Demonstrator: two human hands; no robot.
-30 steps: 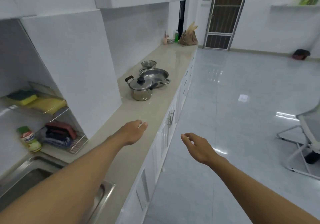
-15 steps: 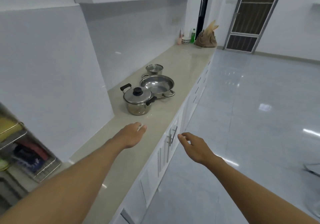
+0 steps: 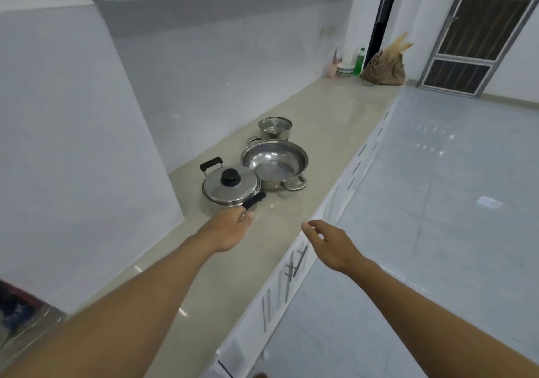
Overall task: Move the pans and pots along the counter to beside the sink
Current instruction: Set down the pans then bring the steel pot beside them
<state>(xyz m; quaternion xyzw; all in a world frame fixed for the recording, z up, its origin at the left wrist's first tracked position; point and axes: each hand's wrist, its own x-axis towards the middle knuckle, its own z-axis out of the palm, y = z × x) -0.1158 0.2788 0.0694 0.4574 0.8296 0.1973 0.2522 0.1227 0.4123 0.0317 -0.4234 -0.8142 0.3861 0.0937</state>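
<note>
A lidded steel pot (image 3: 230,188) with black handles and a black knob stands on the beige counter (image 3: 326,121). Behind it to the right sits a wide open steel pan (image 3: 274,164), and a small steel pot (image 3: 274,127) stands beyond that. My left hand (image 3: 230,229) reaches out just short of the lidded pot's near black handle, fingers relaxed and holding nothing. My right hand (image 3: 332,243) hovers over the counter's front edge, fingers loosely spread, empty. The sink is out of view.
A tall white panel (image 3: 87,158) rises at the left of the counter. A brown bag (image 3: 385,65), a green bottle (image 3: 358,60) and a small bowl (image 3: 344,69) stand at the counter's far end. White cabinet doors (image 3: 291,275) run below; tiled floor lies to the right.
The view has moved forward along the counter, so the sink and its rack have dropped out at the lower left. Both hands have come closer to the pots, the left nearly at the lidded pot's handle.
</note>
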